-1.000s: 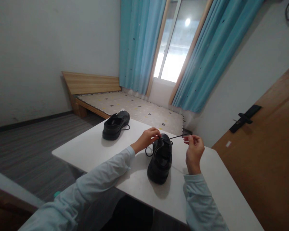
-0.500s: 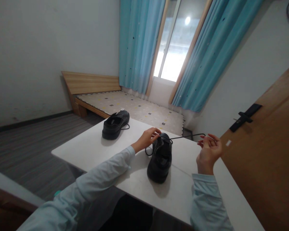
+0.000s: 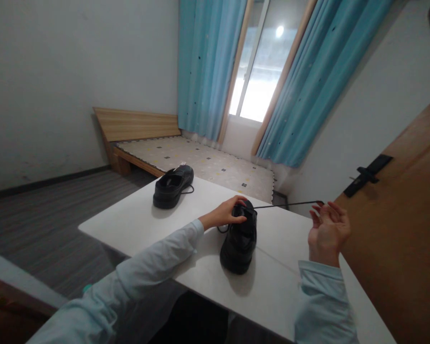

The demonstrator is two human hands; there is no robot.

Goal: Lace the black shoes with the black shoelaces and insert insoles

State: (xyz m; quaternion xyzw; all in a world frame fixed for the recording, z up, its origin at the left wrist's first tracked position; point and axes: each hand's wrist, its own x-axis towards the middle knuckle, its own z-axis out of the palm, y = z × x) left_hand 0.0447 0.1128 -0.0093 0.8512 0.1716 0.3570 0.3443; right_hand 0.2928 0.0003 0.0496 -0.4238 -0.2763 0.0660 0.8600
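Note:
A black shoe (image 3: 238, 241) stands on the white table (image 3: 200, 260), heel towards me. My left hand (image 3: 232, 210) grips it near the front, thumb and fingers on either side of the lacing area. A dark shoelace (image 3: 283, 205) runs from the shoe to the right, pulled nearly straight. Its far end is pinched between the fingertips of my right hand (image 3: 328, 229), raised over the table's right side. Left of the held shoe a loop of lace shows beside my left wrist. The other black shoe (image 3: 172, 187) rests at the table's far left, with a lace hanging beside it.
Beyond the table is a bed (image 3: 208, 155) with a patterned mattress and a wooden headboard (image 3: 139, 123). Blue curtains (image 3: 211, 67) flank a bright window. A wooden door (image 3: 397, 229) with a black handle stands close on the right.
My right hand has moved to the right, drawing the lace longer and straighter. My left hand has shifted from the shoe's left side onto its top, thumb now across it.

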